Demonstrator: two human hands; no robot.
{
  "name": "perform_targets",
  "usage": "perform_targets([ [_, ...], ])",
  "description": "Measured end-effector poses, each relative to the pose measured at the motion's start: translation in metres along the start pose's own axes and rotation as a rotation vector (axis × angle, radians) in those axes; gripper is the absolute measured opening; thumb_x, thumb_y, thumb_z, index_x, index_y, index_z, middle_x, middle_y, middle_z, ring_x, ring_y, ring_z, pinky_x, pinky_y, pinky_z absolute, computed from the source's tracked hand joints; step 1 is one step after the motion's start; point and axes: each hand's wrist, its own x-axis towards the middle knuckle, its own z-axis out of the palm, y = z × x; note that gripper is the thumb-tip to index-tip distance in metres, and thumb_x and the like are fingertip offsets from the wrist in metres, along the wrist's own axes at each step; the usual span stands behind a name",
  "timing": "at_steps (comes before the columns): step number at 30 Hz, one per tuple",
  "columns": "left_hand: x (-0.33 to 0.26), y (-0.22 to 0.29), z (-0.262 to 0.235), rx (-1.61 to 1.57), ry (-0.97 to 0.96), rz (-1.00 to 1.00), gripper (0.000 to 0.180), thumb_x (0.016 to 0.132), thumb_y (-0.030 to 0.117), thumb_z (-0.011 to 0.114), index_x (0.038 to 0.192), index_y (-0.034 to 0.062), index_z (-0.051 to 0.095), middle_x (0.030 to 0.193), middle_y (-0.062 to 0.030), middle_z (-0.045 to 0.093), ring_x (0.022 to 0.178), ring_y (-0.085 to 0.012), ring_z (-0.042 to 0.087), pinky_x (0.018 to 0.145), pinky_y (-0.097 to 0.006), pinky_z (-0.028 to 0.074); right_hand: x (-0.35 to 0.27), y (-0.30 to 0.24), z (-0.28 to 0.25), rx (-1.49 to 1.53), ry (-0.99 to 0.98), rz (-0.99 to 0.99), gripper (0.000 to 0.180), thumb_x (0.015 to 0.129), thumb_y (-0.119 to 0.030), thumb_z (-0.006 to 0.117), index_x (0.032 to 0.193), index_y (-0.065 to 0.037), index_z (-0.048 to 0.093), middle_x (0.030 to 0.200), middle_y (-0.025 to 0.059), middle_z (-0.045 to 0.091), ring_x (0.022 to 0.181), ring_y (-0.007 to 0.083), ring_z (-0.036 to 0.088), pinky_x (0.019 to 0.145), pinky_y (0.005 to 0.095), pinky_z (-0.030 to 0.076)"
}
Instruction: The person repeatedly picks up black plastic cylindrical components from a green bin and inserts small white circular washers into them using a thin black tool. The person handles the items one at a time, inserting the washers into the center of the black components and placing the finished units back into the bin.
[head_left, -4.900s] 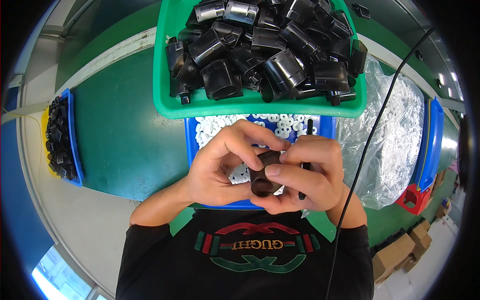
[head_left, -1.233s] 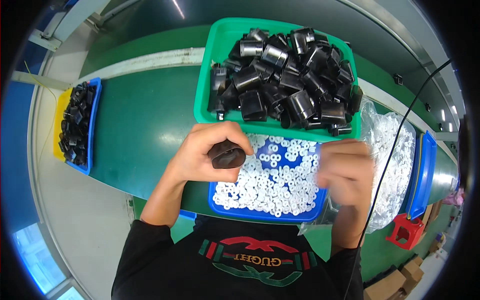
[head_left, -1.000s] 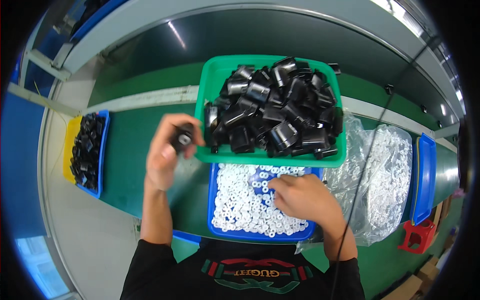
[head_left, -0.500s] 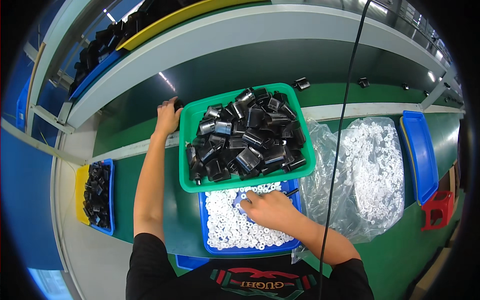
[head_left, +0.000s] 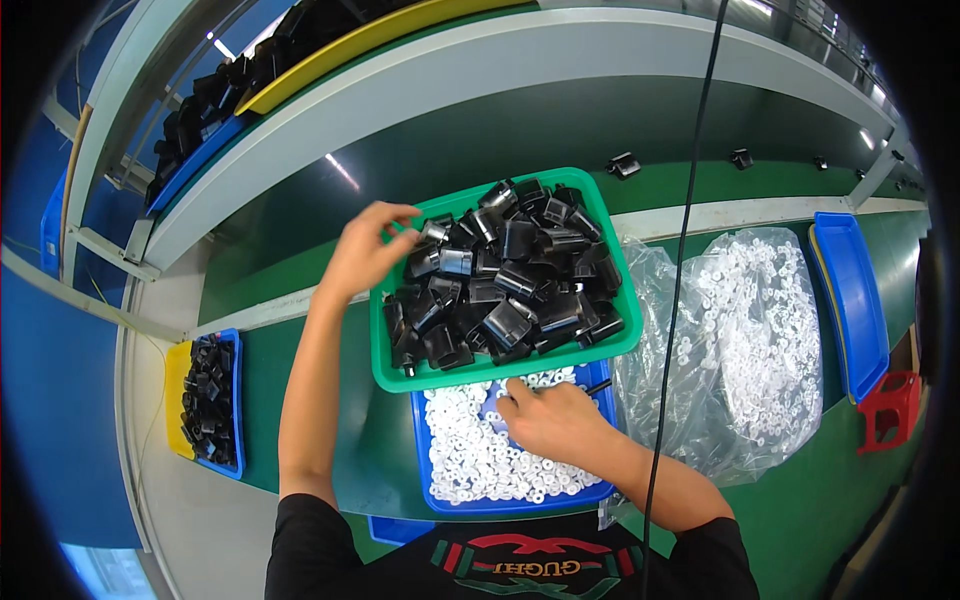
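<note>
At the far left of the green bench [head_left: 300, 380] lies a small blue and yellow tray [head_left: 205, 402] filled with black plastic parts, well apart from both hands. Above it, on the grey shelf [head_left: 500, 70], more black parts sit in a blue bin [head_left: 200, 150] and a yellow bin [head_left: 330, 50].

The left hand [head_left: 362, 250] reaches forward to the left rim of the green tray [head_left: 400, 375]. Its fingers are loosely curled and partly spread, with the fingertips [head_left: 405, 212] at the tray's upper left corner, just beside a black part with a shiny metal end [head_left: 435, 232]. Whether they actually grip anything cannot be told.

The green tray is heaped with black plastic housings [head_left: 510, 275] and rests partly over the blue tray [head_left: 600, 495] nearer the person. That blue tray holds many small white rings [head_left: 470, 460]. The right hand [head_left: 550, 420] lies on the rings at the tray's upper right, palm down, fingers drawn together and pointing left among them; what sits under the fingertips is hidden.

A black cable [head_left: 690, 250] hangs down across the view, past the green tray's right edge. To the right lies a clear plastic bag [head_left: 750, 350] full of more white rings, then an empty-sided blue tray [head_left: 850, 300] standing on edge, and a small red stool-shaped object [head_left: 885, 410] at the far right.
</note>
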Motion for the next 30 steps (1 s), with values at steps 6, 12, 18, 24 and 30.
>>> perform_targets([
  [6, -0.018, 0.029, 0.006, 0.095, -0.146, 0.012, 0.040, 0.079, 0.018, 0.076, 0.116, 0.0060, 0.067, 0.097, -0.0093, 0.063, 0.085, -0.0207, 0.059, 0.074, -0.034, 0.049, 0.004, 0.000, 0.001, 0.034, 0.020, -0.010, 0.016, 0.069, -0.018, 0.071, 0.073, -0.007, 0.060, 0.080, 0.0058, 0.054, 0.047, 0.0168, 0.059, 0.040, 0.0317, 0.047],
  [12, -0.021, 0.018, 0.004, 0.047, -0.155, -0.153, 0.044, 0.079, 0.021, 0.079, 0.118, 0.0049, 0.065, 0.097, -0.0099, 0.061, 0.082, -0.0209, 0.057, 0.075, -0.034, 0.049, 0.005, 0.000, -0.002, 0.043, -0.001, 0.010, 0.016, 0.071, -0.019, 0.072, 0.075, -0.008, 0.061, 0.081, 0.0049, 0.054, 0.049, 0.0175, 0.060, 0.041, 0.0323, 0.047],
  [18, -0.023, 0.021, -0.002, 0.038, -0.092, -0.180, 0.045, 0.078, 0.021, 0.080, 0.115, 0.0020, 0.064, 0.094, -0.0097, 0.060, 0.079, -0.0187, 0.055, 0.073, -0.034, 0.048, 0.006, -0.001, -0.002, 0.050, -0.025, 0.012, 0.016, 0.070, -0.020, 0.072, 0.075, -0.008, 0.061, 0.080, 0.0043, 0.055, 0.051, 0.0177, 0.060, 0.042, 0.0329, 0.047],
  [24, -0.037, 0.055, -0.007, -0.576, 0.022, -0.125, 0.045, 0.073, 0.001, 0.078, 0.114, 0.0003, 0.060, 0.100, -0.0025, 0.058, 0.085, -0.0116, 0.054, 0.077, -0.028, 0.044, 0.006, 0.002, -0.008, 0.129, 0.069, -0.013, 0.018, 0.067, -0.018, 0.074, 0.077, -0.008, 0.062, 0.078, 0.0036, 0.054, 0.053, 0.0189, 0.059, 0.046, 0.0326, 0.048],
  [30, -0.105, 0.102, -0.003, -0.475, -0.050, -0.028, 0.058, 0.066, -0.006, 0.071, 0.124, 0.0007, 0.061, 0.106, -0.0061, 0.054, 0.099, -0.0149, 0.054, 0.087, -0.026, 0.044, 0.011, 0.002, -0.020, 0.231, 0.231, -0.047, 0.020, 0.068, -0.018, 0.074, 0.074, -0.009, 0.057, 0.075, 0.0031, 0.051, 0.052, 0.0171, 0.059, 0.045, 0.0323, 0.045],
])
